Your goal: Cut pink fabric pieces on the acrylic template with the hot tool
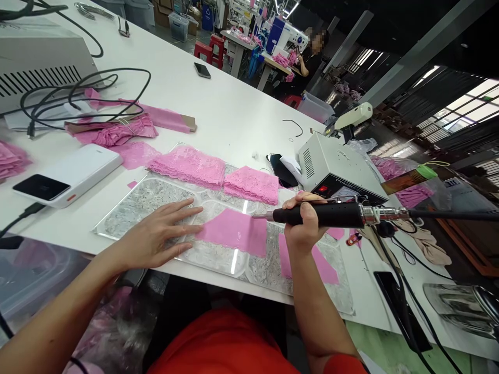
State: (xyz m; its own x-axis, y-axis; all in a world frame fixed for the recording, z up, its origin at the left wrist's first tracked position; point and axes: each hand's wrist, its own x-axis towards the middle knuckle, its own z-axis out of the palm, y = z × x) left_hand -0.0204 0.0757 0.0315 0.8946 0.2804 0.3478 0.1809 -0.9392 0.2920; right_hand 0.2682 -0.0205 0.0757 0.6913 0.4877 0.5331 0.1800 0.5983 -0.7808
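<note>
My right hand (302,221) is wrapped around a black ultrasonic welding handpiece (335,214), a cable running off its right end. The thin metal tip points left, over the top edge of a pink fabric piece (236,231). My left hand (167,228) lies flat with its fingers spread, the fingertips at the fabric's left end. Beneath the fabric is a clear-edged, marble-patterned mat (222,259). Behind it sit two stacks of pink lace pieces, a left stack (191,166) and a right stack (251,184). Another pink piece (323,265) lies partly behind my right forearm.
A grey control box (335,169) with a red display stands at the back right. On the left are a white power bank (70,174), coiled black cable (86,98) and pink fabric scraps (117,127). A phone (202,70) lies farther back. Someone sits at a sewing machine (286,36) beyond.
</note>
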